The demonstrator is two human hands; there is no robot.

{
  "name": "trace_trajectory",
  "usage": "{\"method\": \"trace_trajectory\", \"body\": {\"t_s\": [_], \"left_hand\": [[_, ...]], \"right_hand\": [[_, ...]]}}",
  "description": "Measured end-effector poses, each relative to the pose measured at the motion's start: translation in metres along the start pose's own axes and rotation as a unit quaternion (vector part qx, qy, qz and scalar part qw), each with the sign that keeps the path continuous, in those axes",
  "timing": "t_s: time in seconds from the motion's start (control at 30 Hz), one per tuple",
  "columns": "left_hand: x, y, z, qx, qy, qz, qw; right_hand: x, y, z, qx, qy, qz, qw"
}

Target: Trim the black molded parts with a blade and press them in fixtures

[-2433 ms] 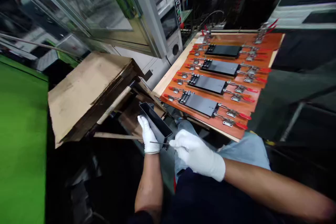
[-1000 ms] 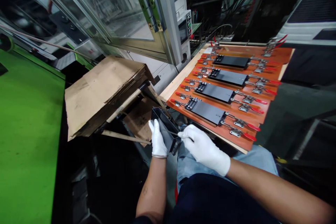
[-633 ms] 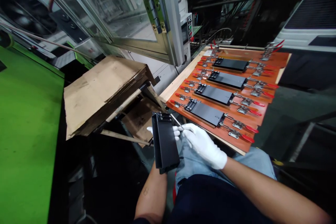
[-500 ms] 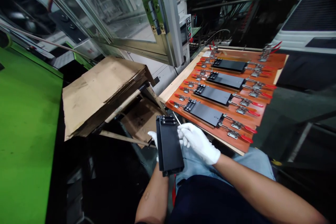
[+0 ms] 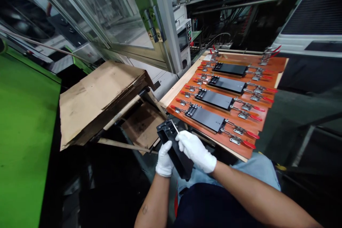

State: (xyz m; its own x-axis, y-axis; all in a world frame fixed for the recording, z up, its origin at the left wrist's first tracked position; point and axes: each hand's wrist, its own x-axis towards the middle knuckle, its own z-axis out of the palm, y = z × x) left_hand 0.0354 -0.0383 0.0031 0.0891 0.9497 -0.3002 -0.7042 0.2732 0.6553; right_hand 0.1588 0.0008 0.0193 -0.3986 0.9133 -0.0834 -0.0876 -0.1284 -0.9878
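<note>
My left hand (image 5: 165, 159), in a white glove, grips a long black plastic part (image 5: 178, 155) by its side, thumb on the near edge. The part is tilted over my lap, with a hollow side and its ribbed end pointing away from me. My right hand (image 5: 196, 150), gloved too, is closed around a thin light-coloured stick (image 5: 174, 127). Its tip reaches the far end of the black part; whether it touches there I cannot tell. The exact kind of the stick does not show.
An orange board (image 5: 184, 119) on the right carries several black parts (image 5: 204, 117) held by red-handled toggle clamps (image 5: 248, 144). Stacked cardboard (image 5: 98, 89) lies on a rack at left. A framed machine door (image 5: 165, 42) stands behind, and a green panel (image 5: 24, 131) is far left.
The black part has turned over in my left hand, from its flat face to its hollow side. My left thumb now shows on it, and the stick is at its far end.
</note>
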Motion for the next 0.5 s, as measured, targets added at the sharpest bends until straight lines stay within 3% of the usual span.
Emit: {"method": "trace_trajectory", "body": {"t_s": [0.13, 0.27, 0.33, 0.5], "left_hand": [[0.0, 0.001, -0.005, -0.011, 0.012, 0.002, 1.0], [0.002, 0.002, -0.007, -0.022, 0.003, -0.011, 1.0], [0.003, 0.003, -0.006, -0.027, 0.005, -0.008, 1.0], [0.001, 0.009, 0.0, -0.026, 0.038, 0.016, 0.999]], "right_hand": [[-0.001, -0.008, 0.001, 0.087, 0.011, 0.054, 0.995], [0.0, -0.014, 0.004, 0.078, -0.031, 0.042, 0.996], [0.001, -0.016, 0.005, 0.081, -0.023, 0.046, 0.995], [0.005, -0.018, 0.002, 0.049, -0.043, 0.02, 0.998]]}}
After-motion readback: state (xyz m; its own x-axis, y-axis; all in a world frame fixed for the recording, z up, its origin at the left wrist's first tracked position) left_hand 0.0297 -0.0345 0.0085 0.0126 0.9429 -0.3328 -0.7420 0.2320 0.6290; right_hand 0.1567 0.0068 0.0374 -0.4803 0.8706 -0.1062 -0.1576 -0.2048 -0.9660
